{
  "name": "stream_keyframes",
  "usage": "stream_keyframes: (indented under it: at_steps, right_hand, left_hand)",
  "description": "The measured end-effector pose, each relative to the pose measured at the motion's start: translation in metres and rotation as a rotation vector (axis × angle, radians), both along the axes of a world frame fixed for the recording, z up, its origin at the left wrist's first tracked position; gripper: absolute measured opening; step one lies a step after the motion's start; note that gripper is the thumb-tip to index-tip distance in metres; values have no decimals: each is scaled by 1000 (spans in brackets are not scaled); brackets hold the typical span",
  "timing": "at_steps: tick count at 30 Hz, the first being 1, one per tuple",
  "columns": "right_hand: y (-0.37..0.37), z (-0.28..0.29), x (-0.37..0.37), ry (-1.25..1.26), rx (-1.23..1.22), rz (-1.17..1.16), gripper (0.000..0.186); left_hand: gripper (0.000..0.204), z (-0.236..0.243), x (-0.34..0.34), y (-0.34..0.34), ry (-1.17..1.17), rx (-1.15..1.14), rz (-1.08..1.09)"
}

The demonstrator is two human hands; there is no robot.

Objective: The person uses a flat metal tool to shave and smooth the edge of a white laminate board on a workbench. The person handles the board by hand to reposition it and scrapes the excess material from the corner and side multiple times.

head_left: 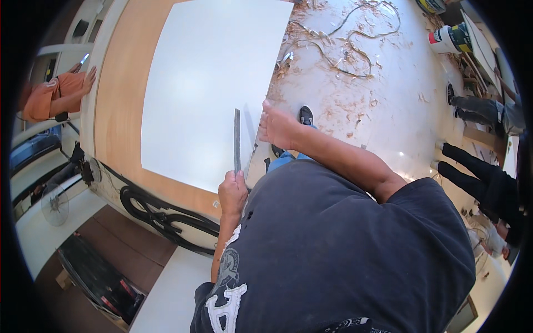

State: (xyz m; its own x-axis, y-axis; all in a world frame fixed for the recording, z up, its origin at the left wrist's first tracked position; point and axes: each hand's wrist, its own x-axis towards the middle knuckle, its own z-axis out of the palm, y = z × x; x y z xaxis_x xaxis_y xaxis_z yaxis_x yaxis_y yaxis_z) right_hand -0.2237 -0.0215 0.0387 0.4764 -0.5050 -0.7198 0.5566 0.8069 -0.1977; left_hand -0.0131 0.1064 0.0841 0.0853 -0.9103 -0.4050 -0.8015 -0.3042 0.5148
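My left hand (232, 193) is closed around one end of a long, narrow grey metal file (237, 139). The file points away from me over the near right part of a large white sheet (194, 83). My right hand (279, 126) is at the sheet's right edge, with its fingers apart and nothing seen in them; whether the fingertips press on the edge is hard to make out. Beneath the sheet lies a light wood-coloured board (119, 89), showing along the left and near sides.
Wood shavings (344, 105) and a cable (361, 36) lie on the floor at right. A person in orange (55, 97) rests a hand on the board's left edge. Coiled black hose (161, 213) hangs near left. Buckets (444, 40) and other people (472, 175) are at right.
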Motion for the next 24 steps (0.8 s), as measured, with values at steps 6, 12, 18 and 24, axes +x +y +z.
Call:
stream_keyframes:
  at_steps: [6,12,18,24]
  right_hand:
    - [-22,-21,-65,-57,-71,94,79]
    - [-98,-76,-109,238,-126,-262,43]
    - [-202,-102,-132,350,-243,-346,38]
    - [-237,-73,-101,1377,-241,105,22]
  left_hand:
    - [32,1,-41,-55,20,6,-80]
    - [34,16,-88,-112,5,-28,-133]
    - [31,19,-119,-143,-16,-63,-129]
    - [29,1,-113,-143,-234,-132,-24]
